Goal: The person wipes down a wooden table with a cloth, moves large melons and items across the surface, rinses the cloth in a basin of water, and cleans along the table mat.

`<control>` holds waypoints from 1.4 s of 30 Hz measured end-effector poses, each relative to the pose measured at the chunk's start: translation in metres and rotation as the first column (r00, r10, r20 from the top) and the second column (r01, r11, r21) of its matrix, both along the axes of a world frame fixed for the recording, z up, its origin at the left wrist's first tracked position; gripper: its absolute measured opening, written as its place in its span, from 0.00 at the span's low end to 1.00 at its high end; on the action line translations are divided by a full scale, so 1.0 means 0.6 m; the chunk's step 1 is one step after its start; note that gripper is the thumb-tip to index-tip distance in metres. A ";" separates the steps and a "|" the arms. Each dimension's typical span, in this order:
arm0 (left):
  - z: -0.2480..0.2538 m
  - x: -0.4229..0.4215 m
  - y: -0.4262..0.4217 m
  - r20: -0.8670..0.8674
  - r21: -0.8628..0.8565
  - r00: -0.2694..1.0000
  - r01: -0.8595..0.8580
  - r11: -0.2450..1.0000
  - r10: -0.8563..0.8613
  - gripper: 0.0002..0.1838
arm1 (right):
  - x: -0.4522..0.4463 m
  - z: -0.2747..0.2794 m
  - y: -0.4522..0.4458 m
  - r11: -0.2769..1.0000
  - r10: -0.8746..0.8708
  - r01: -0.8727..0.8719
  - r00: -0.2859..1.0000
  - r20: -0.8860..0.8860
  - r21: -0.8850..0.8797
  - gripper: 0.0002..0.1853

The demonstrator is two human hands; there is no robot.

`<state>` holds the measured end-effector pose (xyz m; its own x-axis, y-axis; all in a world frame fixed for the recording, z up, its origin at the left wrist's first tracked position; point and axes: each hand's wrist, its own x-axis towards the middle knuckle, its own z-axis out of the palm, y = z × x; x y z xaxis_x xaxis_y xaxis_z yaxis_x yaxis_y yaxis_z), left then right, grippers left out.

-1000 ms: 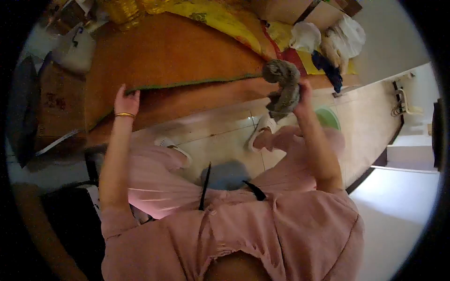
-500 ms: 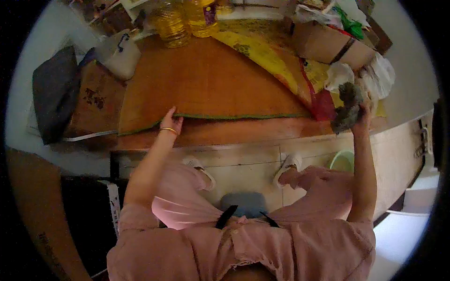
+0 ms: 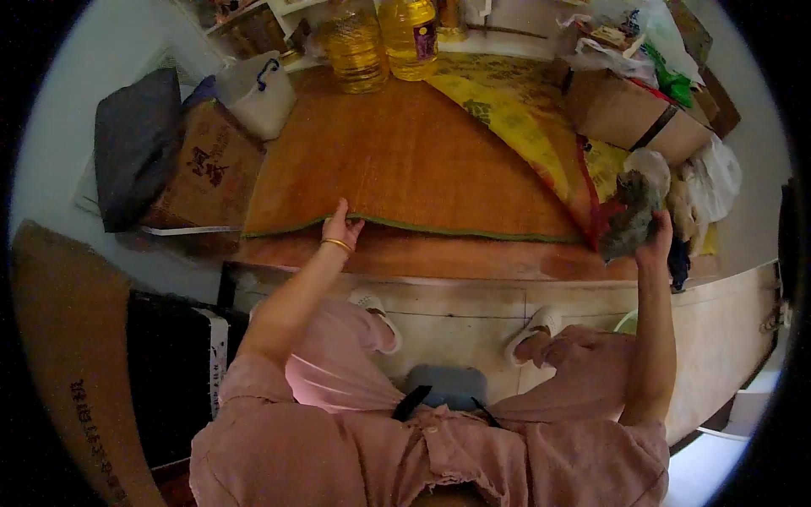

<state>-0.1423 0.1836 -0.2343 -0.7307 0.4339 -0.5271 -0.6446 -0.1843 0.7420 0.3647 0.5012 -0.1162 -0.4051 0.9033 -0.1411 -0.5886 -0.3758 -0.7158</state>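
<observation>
My left hand (image 3: 344,230) pinches the green-edged front rim of an orange-brown mat (image 3: 405,152), which is raised slightly off the wooden tabletop (image 3: 405,256). A crumpled grey-green cloth (image 3: 629,218) is gripped in my right hand (image 3: 655,239), at the right end of the table. Close to the cloth is the red border of a yellow patterned cover (image 3: 498,127), folded back across the mat. The cloth hides part of that border.
Two oil bottles (image 3: 410,42) stand at the back. On the right are an open cardboard box (image 3: 638,114) and white plastic bags (image 3: 714,182). A brown box (image 3: 205,165), a dark bag (image 3: 138,148) and a whitish container (image 3: 256,95) are at the left.
The view has shifted, showing more of the tabletop. My right hand has carried the cloth rightward to the table's right end. My left hand still holds the mat's edge, further right along it.
</observation>
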 end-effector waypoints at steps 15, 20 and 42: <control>0.033 0.043 -0.002 -0.041 0.049 0.999 -0.008 0.999 0.010 0.18 | -0.033 0.040 -0.052 0.998 0.050 -0.051 0.999 -0.021 -0.037 0.23; 0.011 0.045 -0.007 -0.078 0.040 0.997 0.011 0.999 -0.008 0.18 | -0.026 0.032 -0.041 0.999 0.014 -0.013 1.000 0.003 -0.030 0.22; -0.059 -0.009 -0.013 0.114 0.084 0.991 0.066 0.994 -0.076 0.22 | 0.220 0.129 -0.026 0.926 -0.371 0.366 0.927 0.043 0.095 0.19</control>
<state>-0.1475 0.1755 -0.2698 -0.6318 0.5267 -0.5688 -0.7399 -0.1907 0.6452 0.4968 0.4855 -0.0389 -0.0343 0.9968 -0.0717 -0.6301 -0.0772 -0.7727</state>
